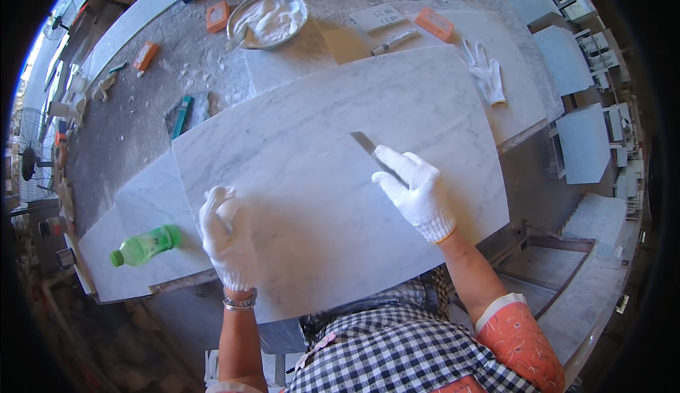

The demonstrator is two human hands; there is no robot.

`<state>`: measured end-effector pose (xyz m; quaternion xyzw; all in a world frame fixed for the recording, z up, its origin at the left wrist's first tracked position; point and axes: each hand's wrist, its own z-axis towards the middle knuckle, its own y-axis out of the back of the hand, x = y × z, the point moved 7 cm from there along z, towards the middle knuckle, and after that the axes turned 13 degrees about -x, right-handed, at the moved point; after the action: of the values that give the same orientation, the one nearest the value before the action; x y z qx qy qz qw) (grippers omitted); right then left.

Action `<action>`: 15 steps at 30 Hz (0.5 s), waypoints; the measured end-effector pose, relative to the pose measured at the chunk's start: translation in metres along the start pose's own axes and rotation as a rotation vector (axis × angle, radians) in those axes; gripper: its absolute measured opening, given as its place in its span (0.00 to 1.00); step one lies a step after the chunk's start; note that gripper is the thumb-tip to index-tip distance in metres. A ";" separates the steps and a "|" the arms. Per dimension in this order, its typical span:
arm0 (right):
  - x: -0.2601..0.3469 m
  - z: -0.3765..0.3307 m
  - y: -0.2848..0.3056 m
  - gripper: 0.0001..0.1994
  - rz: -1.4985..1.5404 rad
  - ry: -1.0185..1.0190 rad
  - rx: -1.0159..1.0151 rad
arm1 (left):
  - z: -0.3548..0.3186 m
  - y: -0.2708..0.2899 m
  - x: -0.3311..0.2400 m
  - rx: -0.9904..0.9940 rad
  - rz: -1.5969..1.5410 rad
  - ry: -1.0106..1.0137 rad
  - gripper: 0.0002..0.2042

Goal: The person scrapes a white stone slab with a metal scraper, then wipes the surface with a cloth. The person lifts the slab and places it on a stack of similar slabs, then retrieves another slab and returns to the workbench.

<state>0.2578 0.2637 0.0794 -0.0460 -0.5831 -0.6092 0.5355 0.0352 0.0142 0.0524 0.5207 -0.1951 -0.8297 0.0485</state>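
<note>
A large white marble slab [340,180] with grey veins lies in front of me. In a white knit glove, my right hand [414,188] grips a flat metal blade [365,142], its slanted end pointing away over the slab. Near the slab's left edge is my left hand [228,241], also gloved, with its fingers curled in. Something pale may be between those fingers, but it blends with the glove and I cannot make it out. A green-tinted plastic bottle [146,245] lies on its side to the left of this hand.
Beyond the slab sits a bowl of white paste [268,21]. Around it are orange boxes [433,24], a white marker [394,42] and a spare glove [484,72]. A green cutter [182,116] rests left of the slab; stacked pale slabs [584,149] stand at right.
</note>
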 end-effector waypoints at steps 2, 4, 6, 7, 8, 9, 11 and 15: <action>-0.011 0.002 0.005 0.19 0.058 -0.090 -0.043 | 0.000 0.022 0.018 -0.077 -0.040 0.095 0.22; -0.022 0.002 0.008 0.19 0.112 -0.164 -0.063 | -0.003 0.037 0.033 -0.132 -0.109 0.214 0.19; -0.022 0.002 0.011 0.20 0.088 -0.073 -0.070 | -0.006 0.039 0.041 -0.097 -0.104 0.260 0.16; -0.022 0.001 0.013 0.20 0.062 -0.040 -0.078 | -0.007 0.039 0.042 -0.086 -0.120 0.264 0.15; -0.028 -0.001 0.012 0.21 0.119 -0.145 -0.052 | -0.007 0.038 0.043 -0.083 -0.115 0.264 0.15; -0.034 -0.004 0.010 0.21 0.166 -0.254 -0.029 | -0.007 0.038 0.042 -0.084 -0.124 0.246 0.14; -0.038 -0.013 0.004 0.22 0.313 -0.479 0.012 | -0.007 0.036 0.042 -0.085 -0.144 0.225 0.13; 0.001 -0.029 -0.016 0.23 0.559 -0.475 0.151 | -0.006 0.033 0.042 -0.093 -0.194 0.215 0.13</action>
<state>0.2626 0.2366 0.0606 -0.3038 -0.6993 -0.3671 0.5328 0.0177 -0.0297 0.0269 0.6203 -0.0988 -0.7780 0.0130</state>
